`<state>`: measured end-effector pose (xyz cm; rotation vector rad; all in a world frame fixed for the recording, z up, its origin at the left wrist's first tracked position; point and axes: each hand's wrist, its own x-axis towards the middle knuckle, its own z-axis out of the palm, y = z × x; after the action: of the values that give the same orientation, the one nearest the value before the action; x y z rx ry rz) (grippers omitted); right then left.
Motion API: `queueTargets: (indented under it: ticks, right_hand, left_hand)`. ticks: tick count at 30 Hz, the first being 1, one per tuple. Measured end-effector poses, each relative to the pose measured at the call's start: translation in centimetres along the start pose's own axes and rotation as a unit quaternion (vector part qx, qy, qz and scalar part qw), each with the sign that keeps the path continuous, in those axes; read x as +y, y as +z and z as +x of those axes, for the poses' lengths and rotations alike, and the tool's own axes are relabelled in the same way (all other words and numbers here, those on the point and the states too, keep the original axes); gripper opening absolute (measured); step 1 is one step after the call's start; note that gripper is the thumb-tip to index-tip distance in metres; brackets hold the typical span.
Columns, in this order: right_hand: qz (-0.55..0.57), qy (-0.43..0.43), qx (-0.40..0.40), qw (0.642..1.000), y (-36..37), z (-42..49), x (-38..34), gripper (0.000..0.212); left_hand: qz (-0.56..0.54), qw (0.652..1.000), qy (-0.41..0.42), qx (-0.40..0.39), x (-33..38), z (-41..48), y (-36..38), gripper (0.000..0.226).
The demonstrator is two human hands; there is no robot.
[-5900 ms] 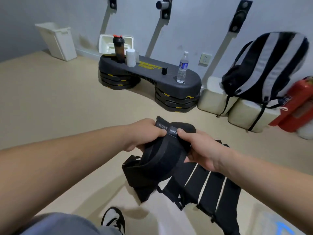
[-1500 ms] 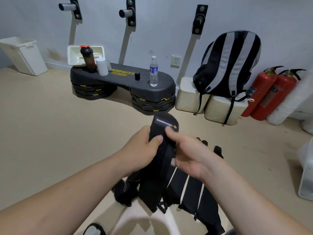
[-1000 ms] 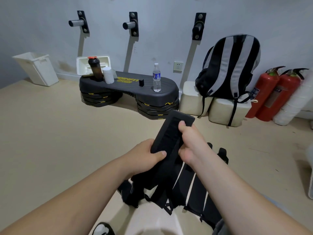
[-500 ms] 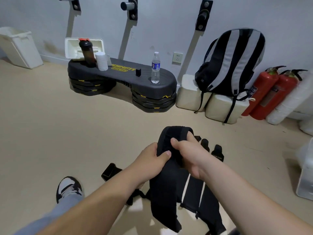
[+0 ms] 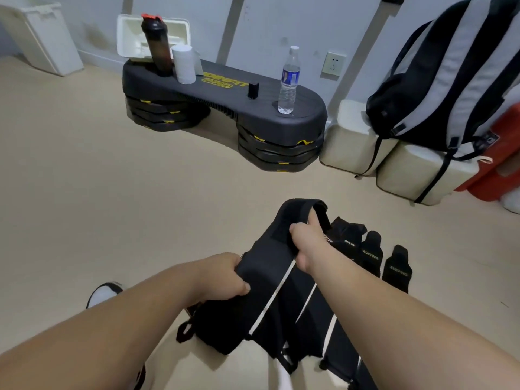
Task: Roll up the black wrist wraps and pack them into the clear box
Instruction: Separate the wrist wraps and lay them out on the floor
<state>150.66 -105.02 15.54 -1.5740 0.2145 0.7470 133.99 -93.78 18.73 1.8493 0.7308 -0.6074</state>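
While the left hand (image 5: 225, 277) clamps the wrist wrap (image 5: 270, 257) taut, right hand (image 5: 309, 243) fingers curl its far end over (the roll's first turn, probably).

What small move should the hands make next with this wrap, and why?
Probably the right hand should turn the bent top end of the wrap further over, toward the left hand. Only that end is curled; the stretch between the hands is flat, and the rest hangs unrolled.
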Motion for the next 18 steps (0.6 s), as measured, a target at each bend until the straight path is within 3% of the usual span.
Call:
queueTargets:
  ticks: [4, 7, 10, 13, 15, 18]
  right_hand:
    - [0.011, 0.003, 0.003, 1.000, 0.3, 6.4, -0.7, 0.080]
    - [-0.015, -0.045, -0.011, 0.999, -0.2, 10.7, -2.0, 0.080]
    - [-0.039, -0.078, 0.016, 0.996, -1.3, 14.7, -1.2, 0.065]
    - [-0.195, -0.048, 0.076, 0.977, -3.6, 16.3, 3.7, 0.072]
    - [-0.312, -0.033, 0.023, 0.949, -4.8, 16.3, 7.7, 0.069]
    - [-0.430, -0.039, -0.103, 0.896, -4.7, 16.3, 11.3, 0.055]
  left_hand:
    - [-0.077, 0.996, -0.031, 0.018, -0.3, 6.2, 1.0, 0.014]
    - [-0.162, 0.985, -0.059, -0.031, -0.8, 10.2, 1.9, 0.017]
    - [-0.186, 0.978, -0.076, -0.052, -1.2, 13.5, 2.9, 0.019]
    - [-0.120, 0.990, -0.073, 0.020, -2.5, 17.2, 4.7, 0.018]
    - [-0.067, 0.993, -0.065, 0.066, -3.3, 19.1, 5.7, 0.014]
    - [-0.046, 0.994, -0.063, 0.076, -4.2, 20.9, 6.7, 0.019]
